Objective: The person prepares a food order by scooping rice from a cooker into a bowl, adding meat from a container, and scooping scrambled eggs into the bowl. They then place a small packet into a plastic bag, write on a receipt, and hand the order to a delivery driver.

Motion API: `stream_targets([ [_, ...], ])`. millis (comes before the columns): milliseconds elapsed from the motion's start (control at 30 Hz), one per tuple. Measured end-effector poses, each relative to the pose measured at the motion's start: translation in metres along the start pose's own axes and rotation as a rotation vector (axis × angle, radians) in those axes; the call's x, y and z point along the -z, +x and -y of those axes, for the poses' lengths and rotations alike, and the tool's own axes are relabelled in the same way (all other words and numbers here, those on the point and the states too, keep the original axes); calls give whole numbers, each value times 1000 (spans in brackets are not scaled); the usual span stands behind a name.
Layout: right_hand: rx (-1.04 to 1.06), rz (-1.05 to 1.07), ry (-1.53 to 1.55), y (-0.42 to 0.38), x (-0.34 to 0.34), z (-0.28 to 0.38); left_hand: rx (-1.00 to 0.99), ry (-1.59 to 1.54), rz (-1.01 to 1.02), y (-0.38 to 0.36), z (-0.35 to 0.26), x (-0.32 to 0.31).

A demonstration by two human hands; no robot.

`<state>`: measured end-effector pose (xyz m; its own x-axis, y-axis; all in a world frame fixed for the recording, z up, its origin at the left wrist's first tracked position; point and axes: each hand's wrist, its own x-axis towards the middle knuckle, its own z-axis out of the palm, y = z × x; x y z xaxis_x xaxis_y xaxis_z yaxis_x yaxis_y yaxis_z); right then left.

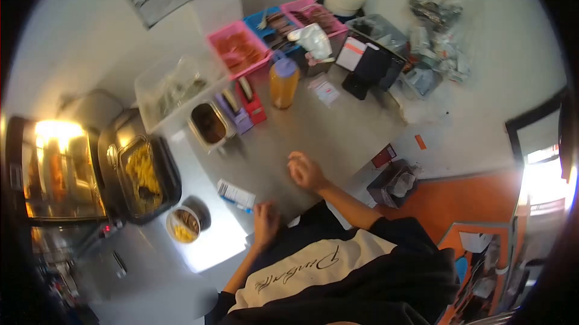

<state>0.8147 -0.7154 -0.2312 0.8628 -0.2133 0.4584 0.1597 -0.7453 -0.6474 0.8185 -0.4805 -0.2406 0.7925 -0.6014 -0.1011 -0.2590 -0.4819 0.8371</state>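
Note:
My left hand rests at the near edge of the steel table, its fingers loosely extended. Just beyond its fingertips lies a white printed label with a barcode, with a blue strip along its near edge. Over the bare steel to the right, my right hand has its fingers curled in, with nothing showing in them. Farther forward, an orange-filled squeeze bottle with a purple top stands upright. A round tub of yellow and brown food sits to the left of my left hand.
A black pan of yellow food is at the left, beside a lit warmer. A metal container of dark sauce, a pink basket and a tablet stand farther back. A bin is at the right.

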Motion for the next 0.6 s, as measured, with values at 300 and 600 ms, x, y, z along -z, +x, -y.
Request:
stream_targets([
  [300,116,-835,-534,131,346,-176,-113,751,516,92,-61,-144],
  [600,-309,-27,-791,178,420,-424,576,872,1024,141,-95,-190],
])
